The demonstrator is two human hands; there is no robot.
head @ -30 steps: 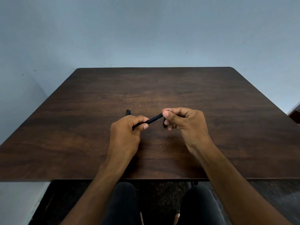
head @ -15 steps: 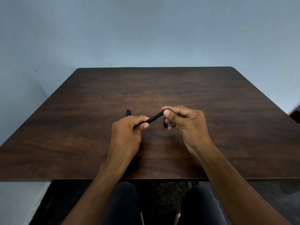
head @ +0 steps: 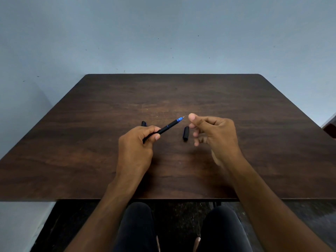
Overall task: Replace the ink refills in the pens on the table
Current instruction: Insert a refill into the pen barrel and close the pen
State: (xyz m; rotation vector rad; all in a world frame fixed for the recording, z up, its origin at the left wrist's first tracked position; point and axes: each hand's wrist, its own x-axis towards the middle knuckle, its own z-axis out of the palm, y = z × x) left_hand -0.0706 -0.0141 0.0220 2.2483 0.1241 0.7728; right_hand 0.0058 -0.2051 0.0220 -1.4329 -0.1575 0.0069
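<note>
My left hand (head: 135,148) grips a black pen (head: 166,127) by its rear half, just above the table. The uncapped blue tip points up and to the right. My right hand (head: 212,135) hovers a little to the right of the tip, apart from the pen, with loosely curled fingers and nothing seen in it. A black pen cap (head: 185,133) lies on the dark wooden table (head: 91,142) between my hands. The end of another black pen part (head: 144,123) shows behind my left hand, the rest hidden.
The table's near edge (head: 163,199) runs just above my knees. A blue-grey wall stands behind the far edge. A dark reddish object (head: 330,130) shows at the right border.
My right hand has let go of the pen's tip end and moved away to the right. The blue tip and the cap on the table are now uncovered. My left hand still holds the pen.
</note>
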